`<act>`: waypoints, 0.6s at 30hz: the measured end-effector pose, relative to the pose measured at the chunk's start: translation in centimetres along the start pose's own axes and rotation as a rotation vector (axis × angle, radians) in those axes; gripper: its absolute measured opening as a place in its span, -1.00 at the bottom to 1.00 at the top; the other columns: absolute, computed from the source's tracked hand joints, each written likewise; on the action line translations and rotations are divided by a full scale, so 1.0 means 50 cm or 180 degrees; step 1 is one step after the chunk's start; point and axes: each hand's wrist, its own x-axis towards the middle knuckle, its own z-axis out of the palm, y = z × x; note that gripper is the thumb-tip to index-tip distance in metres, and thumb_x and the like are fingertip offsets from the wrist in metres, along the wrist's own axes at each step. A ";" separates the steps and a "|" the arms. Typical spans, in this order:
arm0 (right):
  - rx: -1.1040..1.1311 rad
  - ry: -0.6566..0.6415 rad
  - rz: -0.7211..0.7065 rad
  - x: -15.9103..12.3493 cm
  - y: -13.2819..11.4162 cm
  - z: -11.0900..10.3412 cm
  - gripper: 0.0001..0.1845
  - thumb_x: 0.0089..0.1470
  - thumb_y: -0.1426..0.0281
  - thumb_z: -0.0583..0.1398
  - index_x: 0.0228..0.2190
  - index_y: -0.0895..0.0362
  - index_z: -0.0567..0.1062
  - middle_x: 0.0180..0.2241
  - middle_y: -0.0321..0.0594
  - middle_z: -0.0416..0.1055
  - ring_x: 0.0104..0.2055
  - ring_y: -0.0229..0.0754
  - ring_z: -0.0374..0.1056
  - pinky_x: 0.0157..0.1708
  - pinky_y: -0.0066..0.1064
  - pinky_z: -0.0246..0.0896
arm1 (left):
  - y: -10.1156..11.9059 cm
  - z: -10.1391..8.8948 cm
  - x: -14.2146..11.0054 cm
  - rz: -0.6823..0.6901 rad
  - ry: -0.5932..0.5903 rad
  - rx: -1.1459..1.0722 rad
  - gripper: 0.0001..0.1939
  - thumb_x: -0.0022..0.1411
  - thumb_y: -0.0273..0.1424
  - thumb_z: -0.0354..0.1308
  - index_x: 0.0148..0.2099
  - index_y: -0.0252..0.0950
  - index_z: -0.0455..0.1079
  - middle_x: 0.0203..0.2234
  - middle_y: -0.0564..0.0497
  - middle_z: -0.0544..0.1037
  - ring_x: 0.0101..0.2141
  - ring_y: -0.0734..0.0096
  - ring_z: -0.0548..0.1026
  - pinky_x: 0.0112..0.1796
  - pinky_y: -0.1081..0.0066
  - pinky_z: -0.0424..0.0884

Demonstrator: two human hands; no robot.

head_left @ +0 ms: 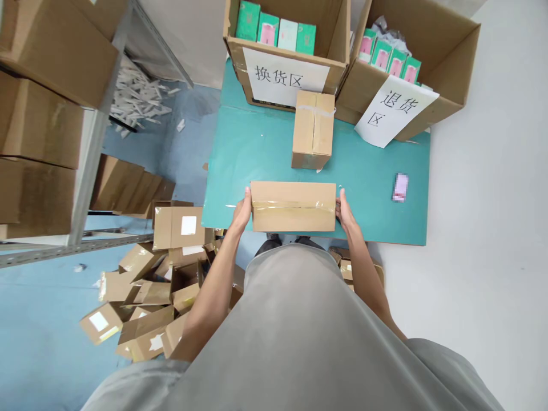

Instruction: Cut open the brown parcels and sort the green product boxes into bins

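Observation:
A long cardboard box (293, 220), with clear tape along its seam, is at the front edge of the green table (240, 148). My left hand (242, 211) presses against its left end, thumb up along the side. On the opposite end, my right hand (345, 211) grips the box with its fingers partly behind the corner. Between both hands the box looks level; I cannot tell whether it rests on the table. Just beyond it stands a smaller taped cardboard box (313, 131) with a loose strip of tape on top.
At the back stand two open cartons, the left carton (342, 48) and right carton (454, 74), with green-and-pink boxes inside and paper signs in front. A blurred pink item (401, 187) lies on the right. Discarded boxes (149, 291) heap on the floor; a shelf (92, 154) stands left.

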 end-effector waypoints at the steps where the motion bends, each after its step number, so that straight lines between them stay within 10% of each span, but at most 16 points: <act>1: 0.0124 0.0003 0.0084 -0.002 0.000 -0.001 -0.03 0.42 -0.43 -0.04 -0.08 0.19 0.67 0.03 0.08 0.75 0.25 0.12 0.62 0.22 -0.14 0.58 | 0.004 -0.005 -0.002 -0.0008 0.0027 -0.0103 -0.06 0.47 0.45 -0.05 0.15 -0.28 0.70 0.05 -0.28 0.77 0.27 -0.28 0.61 0.31 -0.01 0.49; 9: 0.0573 0.0141 -0.0041 -0.011 0.034 0.011 -0.29 0.06 -0.38 0.37 -0.10 -0.07 0.64 0.02 -0.18 0.75 0.31 0.14 0.58 0.22 -0.04 0.61 | -0.012 -0.004 0.003 -0.0226 -0.0107 -0.0954 -0.04 0.39 0.48 0.08 0.21 -0.30 0.67 0.03 -0.26 0.77 0.23 -0.21 0.66 0.30 -0.04 0.56; 18: 0.0395 -0.0204 -0.0160 -0.043 0.081 -0.019 -0.28 -0.06 0.08 0.35 0.16 -0.05 0.61 0.37 -0.14 0.58 0.50 0.23 0.39 0.50 0.10 0.32 | -0.059 -0.010 -0.021 -0.0056 -0.0519 -0.1474 -0.18 0.16 -0.01 0.25 0.39 -0.28 0.55 0.28 -0.17 0.68 0.27 -0.22 0.60 0.26 0.01 0.51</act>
